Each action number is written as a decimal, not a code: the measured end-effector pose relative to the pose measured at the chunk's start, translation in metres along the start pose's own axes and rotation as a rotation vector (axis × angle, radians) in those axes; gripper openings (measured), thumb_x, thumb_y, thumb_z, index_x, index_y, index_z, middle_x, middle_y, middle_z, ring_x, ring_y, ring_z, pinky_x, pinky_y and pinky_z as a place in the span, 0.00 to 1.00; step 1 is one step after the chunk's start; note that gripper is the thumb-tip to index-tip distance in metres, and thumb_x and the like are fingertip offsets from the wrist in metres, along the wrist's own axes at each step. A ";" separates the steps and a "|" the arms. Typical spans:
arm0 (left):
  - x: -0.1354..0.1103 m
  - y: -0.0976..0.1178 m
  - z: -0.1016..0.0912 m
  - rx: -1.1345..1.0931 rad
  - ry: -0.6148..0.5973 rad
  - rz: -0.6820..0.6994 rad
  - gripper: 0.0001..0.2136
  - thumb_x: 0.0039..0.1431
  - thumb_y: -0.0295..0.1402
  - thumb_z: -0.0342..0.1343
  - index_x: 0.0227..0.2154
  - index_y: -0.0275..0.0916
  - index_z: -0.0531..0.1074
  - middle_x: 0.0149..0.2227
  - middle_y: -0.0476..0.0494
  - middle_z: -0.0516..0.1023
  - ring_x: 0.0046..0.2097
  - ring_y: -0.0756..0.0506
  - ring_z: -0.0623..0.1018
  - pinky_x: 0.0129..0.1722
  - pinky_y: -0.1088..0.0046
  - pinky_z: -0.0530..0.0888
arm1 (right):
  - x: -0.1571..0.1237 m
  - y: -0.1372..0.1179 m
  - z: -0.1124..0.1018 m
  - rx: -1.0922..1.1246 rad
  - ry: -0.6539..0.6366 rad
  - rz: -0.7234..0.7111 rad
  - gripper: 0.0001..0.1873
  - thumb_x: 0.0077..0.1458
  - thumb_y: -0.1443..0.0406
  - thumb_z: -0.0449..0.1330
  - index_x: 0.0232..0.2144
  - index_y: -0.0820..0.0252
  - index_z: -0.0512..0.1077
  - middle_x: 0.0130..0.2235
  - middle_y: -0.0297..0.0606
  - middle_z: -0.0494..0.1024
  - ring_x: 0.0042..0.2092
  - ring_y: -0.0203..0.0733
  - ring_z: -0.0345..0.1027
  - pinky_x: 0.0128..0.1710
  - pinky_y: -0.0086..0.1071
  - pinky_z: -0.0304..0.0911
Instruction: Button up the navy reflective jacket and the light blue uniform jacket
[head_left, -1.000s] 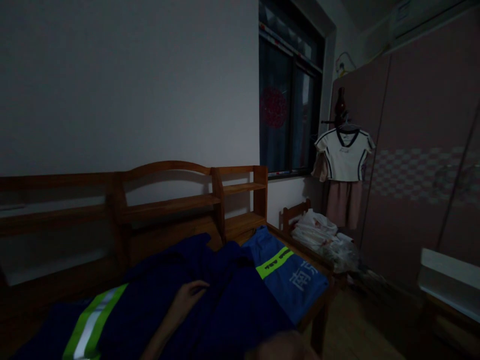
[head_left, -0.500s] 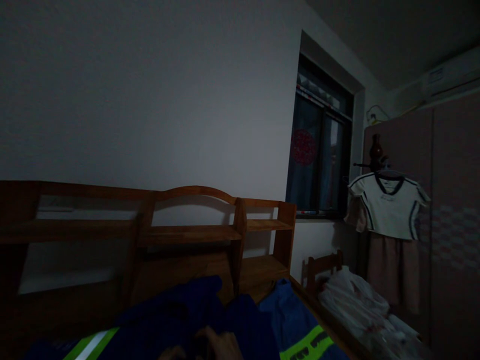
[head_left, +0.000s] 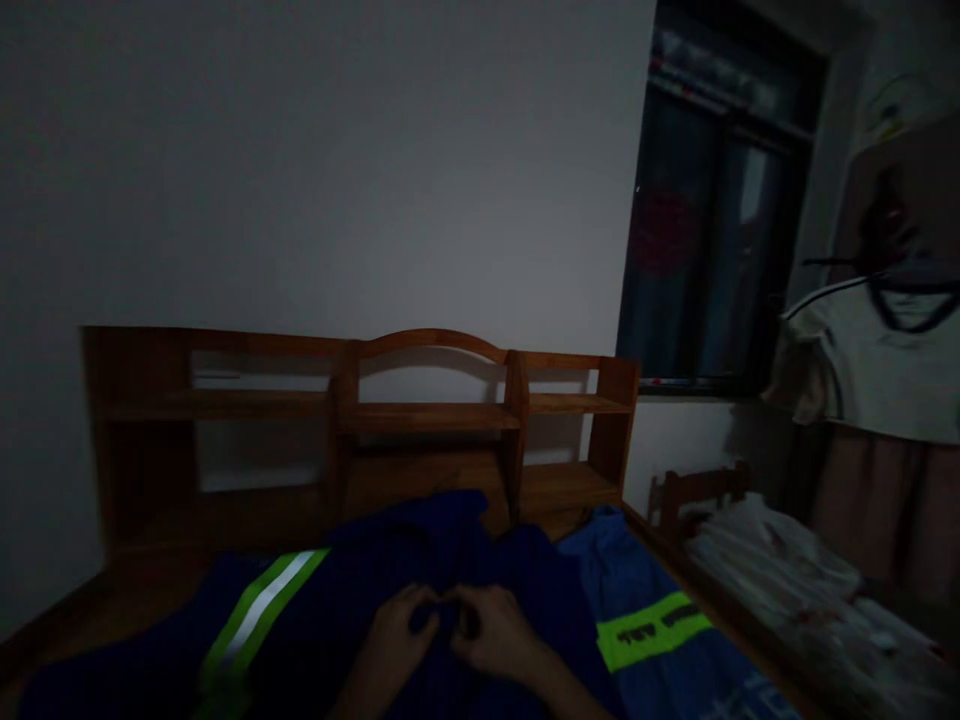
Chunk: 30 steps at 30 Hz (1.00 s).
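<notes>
A dark navy work garment point(head_left: 337, 610) with a green and silver reflective stripe point(head_left: 259, 615) lies spread over a wooden bed. My left hand point(head_left: 397, 630) and my right hand point(head_left: 495, 630) rest side by side on its middle. Both have their fingers curled and pinching the navy cloth between them. A lighter blue garment point(head_left: 660, 650) with a yellow-green band lies to the right of my right hand. The room is dim.
A wooden headboard with shelves point(head_left: 420, 420) stands behind the garments against a white wall. A dark window point(head_left: 712, 230) is at the right. White clothes hang on a stand point(head_left: 877, 350), and a heap of white bags point(head_left: 787, 580) sits on a small chair.
The view swung up and then left and down. My left hand lay flat on the navy garment; now both hands are together at its middle, pinching the cloth.
</notes>
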<state>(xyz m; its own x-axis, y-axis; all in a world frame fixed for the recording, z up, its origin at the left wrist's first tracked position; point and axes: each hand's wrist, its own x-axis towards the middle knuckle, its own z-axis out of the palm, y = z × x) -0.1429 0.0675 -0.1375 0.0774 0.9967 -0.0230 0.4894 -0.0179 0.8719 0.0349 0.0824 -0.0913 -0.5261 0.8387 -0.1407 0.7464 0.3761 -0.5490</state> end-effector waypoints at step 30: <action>-0.006 0.010 -0.024 0.075 -0.059 0.338 0.10 0.60 0.30 0.50 0.43 0.43 0.72 0.42 0.46 0.74 0.44 0.48 0.74 0.46 0.73 0.71 | -0.028 -0.077 -0.080 0.301 0.449 -0.378 0.19 0.53 0.69 0.52 0.48 0.57 0.66 0.43 0.41 0.70 0.44 0.44 0.66 0.44 0.37 0.64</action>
<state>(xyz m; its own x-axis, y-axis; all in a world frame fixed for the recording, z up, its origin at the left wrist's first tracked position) -0.1592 0.0632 -0.1165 0.2948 0.9273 0.2308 0.4897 -0.3540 0.7968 0.0247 0.0616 0.0212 -0.4595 0.7779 0.4287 0.3625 0.6049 -0.7090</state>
